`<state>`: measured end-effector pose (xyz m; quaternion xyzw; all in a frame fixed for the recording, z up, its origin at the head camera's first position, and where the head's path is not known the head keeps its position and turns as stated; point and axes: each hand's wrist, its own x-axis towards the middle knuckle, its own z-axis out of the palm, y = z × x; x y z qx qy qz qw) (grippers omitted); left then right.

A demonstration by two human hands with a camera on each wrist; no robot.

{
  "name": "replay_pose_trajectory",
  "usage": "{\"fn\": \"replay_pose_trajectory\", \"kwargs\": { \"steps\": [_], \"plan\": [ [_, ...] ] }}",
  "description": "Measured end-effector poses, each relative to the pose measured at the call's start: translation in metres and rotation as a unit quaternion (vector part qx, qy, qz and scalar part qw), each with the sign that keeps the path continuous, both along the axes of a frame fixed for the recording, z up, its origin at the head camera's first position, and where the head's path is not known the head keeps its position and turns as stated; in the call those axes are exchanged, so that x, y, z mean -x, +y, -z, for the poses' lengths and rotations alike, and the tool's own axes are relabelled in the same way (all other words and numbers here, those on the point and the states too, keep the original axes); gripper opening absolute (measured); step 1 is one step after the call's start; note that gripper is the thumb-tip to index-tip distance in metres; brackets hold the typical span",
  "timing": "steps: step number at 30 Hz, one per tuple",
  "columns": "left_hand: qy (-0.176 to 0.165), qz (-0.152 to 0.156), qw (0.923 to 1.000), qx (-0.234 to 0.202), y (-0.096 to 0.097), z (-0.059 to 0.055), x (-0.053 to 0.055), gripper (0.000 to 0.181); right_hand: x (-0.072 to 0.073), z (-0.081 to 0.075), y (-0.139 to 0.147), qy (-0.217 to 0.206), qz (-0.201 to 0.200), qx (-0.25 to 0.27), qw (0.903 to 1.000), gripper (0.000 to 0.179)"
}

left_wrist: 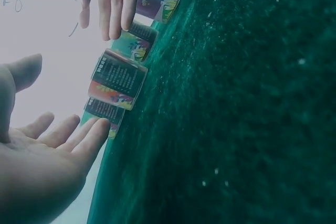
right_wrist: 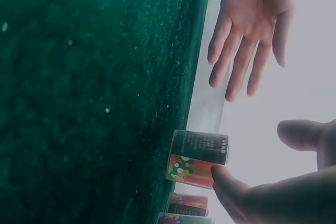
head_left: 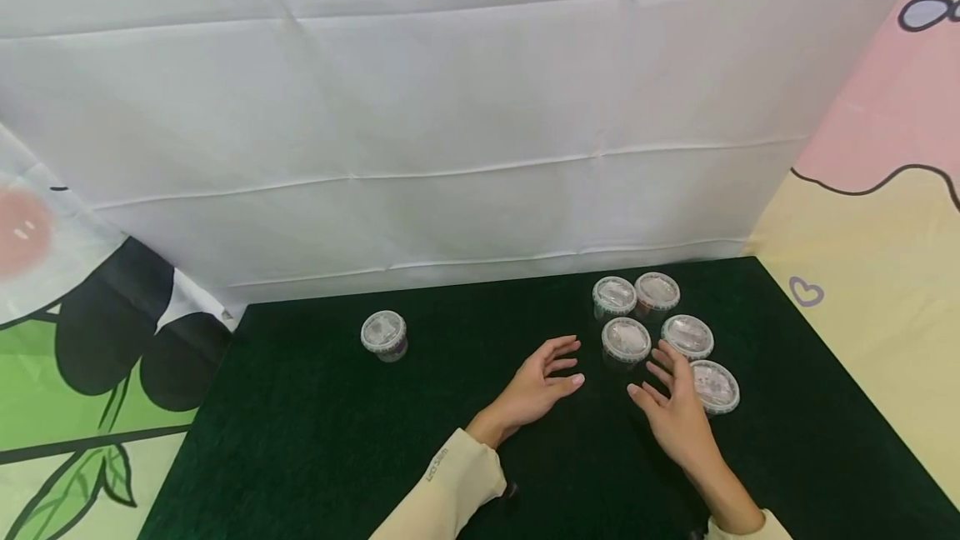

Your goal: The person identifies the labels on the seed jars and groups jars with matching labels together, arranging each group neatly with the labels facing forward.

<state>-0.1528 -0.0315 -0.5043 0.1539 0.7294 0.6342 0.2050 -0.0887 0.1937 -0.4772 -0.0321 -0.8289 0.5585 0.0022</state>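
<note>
My left hand [head_left: 534, 386] hovers over the table's middle, fingers spread loosely and pointing right, nothing in its grasp. Facing it, my right hand [head_left: 678, 415] is held with relaxed fingers and holds nothing. Small lidded plastic tubs are grouped around it. The front-left tub [head_left: 626, 342] lies between the two hands. The right fingertips overlap the edge of another tub [head_left: 688, 335], and a third tub [head_left: 714, 387] is right beside the knuckles. In the right wrist view, a tub [right_wrist: 197, 153] with a black and orange label appears just past a fingertip.
Two more tubs [head_left: 615, 297] stand behind the group. A lone tub [head_left: 385, 335] with a purplish label is at the back left. Dark green cloth [head_left: 300, 440] covers the table. A white sheet [head_left: 450, 107] hangs at its back edge, with printed cloths [head_left: 870, 273] at both sides.
</note>
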Motion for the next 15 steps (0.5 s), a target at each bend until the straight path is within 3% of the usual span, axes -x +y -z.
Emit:
{"fn": "replay_pose_trajectory", "kwargs": {
  "steps": [15],
  "plan": [
    [0.004, 0.006, 0.9998, 0.017, 0.020, 0.000, 0.009, 0.064, 0.012, 0.005, -0.002, -0.065, 0.010, 0.005, 0.9978, 0.082]
  ]
}}
